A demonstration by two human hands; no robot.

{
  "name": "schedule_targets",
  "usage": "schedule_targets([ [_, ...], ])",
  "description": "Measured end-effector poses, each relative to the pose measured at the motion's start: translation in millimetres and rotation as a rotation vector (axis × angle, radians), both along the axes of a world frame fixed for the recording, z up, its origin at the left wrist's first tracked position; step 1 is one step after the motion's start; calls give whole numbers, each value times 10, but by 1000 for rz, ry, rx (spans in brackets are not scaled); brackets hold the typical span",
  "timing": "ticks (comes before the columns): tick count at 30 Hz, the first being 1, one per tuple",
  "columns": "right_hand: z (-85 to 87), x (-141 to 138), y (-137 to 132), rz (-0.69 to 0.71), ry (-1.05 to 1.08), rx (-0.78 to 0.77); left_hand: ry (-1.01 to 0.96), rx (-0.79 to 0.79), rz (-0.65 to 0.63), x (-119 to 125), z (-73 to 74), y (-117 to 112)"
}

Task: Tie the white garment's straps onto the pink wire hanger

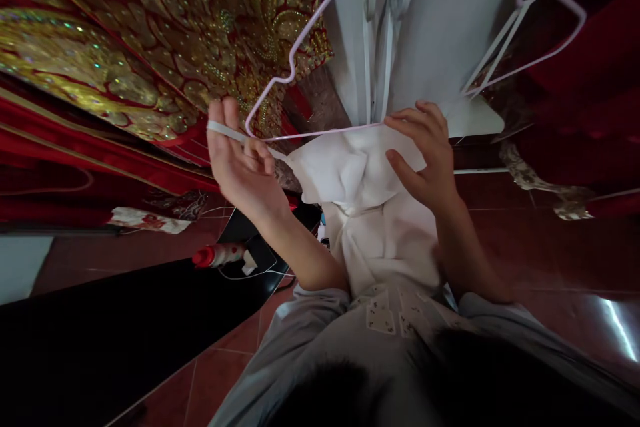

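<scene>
A white garment (365,173) is held up before the chest, bunched just under the lower bar of a white wire hanger (300,47) that is tilted away above it. Its white strap (225,130) is pinched between the thumb and curled fingers of the left hand (240,163) and drawn sideways, seemingly so that it runs taut and clear of the wire. The right hand (425,153) is laid on the cloth at the bar, fingers spread, apparently to steady the fold. Red and gold embroidered fabric (150,33) is hung at the left. A red-capped bottle (220,255) is seen on the tiled floor (525,247).
</scene>
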State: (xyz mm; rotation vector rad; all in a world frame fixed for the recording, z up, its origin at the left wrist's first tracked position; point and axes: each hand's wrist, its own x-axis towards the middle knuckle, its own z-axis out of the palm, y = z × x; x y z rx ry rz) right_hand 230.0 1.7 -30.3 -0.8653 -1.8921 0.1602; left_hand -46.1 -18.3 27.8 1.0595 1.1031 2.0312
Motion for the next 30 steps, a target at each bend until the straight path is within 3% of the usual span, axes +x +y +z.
schedule_targets([
  [5, 3, -10, 19, -9, 18, 14, 37, -207, -151, 128, -86, -61],
  [9, 62, -56, -43, -17, 4, 44, -63, -122, -276, 380, -55, -59],
  [13, 117, -79, -132, -57, -5, 62, -92, -29, -299, 492, -66, -35],
  [15, 86, -55, -91, -147, 125, 99, -83, 5, -278, 490, -72, -28],
  [18, -14, 71, 107, -298, 495, 204, -60, -30, -236, 474, -59, -23],
  [21, -31, 277, 294, -307, 669, 181, -37, -81, -203, 476, -45, -21],
  [26, 303, 392, 185, -225, 642, -191, -10, -19, -193, 456, -87, 18],
  [30, 579, 231, 85, -167, 558, -220, -8, -9, -197, 403, -110, 49],
])
